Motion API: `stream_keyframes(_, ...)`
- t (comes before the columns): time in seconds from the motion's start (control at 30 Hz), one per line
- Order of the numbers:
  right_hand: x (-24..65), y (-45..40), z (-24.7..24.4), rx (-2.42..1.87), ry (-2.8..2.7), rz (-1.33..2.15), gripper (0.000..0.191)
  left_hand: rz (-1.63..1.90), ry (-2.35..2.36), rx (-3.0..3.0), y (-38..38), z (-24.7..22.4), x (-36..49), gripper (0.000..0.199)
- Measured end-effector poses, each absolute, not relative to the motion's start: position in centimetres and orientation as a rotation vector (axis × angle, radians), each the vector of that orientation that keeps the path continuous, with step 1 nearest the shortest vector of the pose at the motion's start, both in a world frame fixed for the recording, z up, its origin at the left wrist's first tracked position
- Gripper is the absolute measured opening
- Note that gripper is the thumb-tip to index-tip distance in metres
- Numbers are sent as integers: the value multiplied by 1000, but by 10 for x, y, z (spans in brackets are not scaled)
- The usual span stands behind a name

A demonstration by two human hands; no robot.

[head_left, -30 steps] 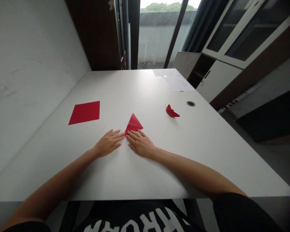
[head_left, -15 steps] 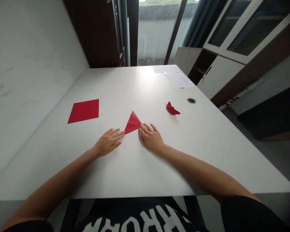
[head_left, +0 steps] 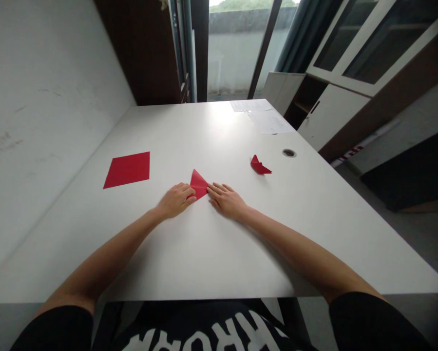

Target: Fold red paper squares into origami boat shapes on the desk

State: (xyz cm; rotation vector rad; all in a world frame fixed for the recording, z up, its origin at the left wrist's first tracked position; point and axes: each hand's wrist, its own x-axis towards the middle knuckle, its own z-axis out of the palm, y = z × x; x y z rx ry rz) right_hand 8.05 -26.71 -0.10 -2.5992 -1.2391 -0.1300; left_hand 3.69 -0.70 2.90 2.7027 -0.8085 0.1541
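Between my hands lies a red sheet of paper folded into a triangle, with a crease across it and one point facing away from me. My left hand is closed on its left corner, fingers over the top and thumb at the near edge; that corner is hidden. At the opposite corner, my right hand rests with its fingers stretched out and their tips touching the paper. The white table lies beneath both hands.
Left of my hands lies a flat red paper sheet. A folded red paper piece sits to the right, near a round cable hole. White papers lie at the table's far right. A wall borders the left side.
My left hand has moved right and away from me, going from fingers extended to curled over the paper's corner. The folded paper has turned slightly and shifted left. My right hand moved slightly left.
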Motion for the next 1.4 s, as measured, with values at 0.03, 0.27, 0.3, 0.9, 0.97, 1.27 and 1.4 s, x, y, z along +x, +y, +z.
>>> stream_keyframes(0.03, 81, -267, -2, -2602, -1235, -124, 53, 132, -846, 2701, -9, 26, 41, 43)
stream_keyframes(0.27, 79, -265, -3, -2608, -1213, -121, 52, -93, -828, 2817, 0, -6, 51, 71)
stream_keyframes(0.3, 79, -265, -3, -2603, -1216, -122, 52, -102, -779, 2831, 2, -7, 54, 71)
stream_keyframes(0.9, 79, -269, -4, -2538, -1238, -176, 48, 60, -474, 2952, 7, -18, 127, 59)
stream_keyframes(0.97, 82, -270, -5, -2527, -1235, -191, 46, 119, -324, 2942, 12, -19, 129, 56)
stream_keyframes(1.27, 79, -253, 12, -2617, -1009, -225, 32, 411, -190, 2854, -2, -20, 99, 42)
stream_keyframes(1.4, 86, -236, 12, -2643, -951, -197, 30, 402, -134, 2795, -9, -12, 92, 39)
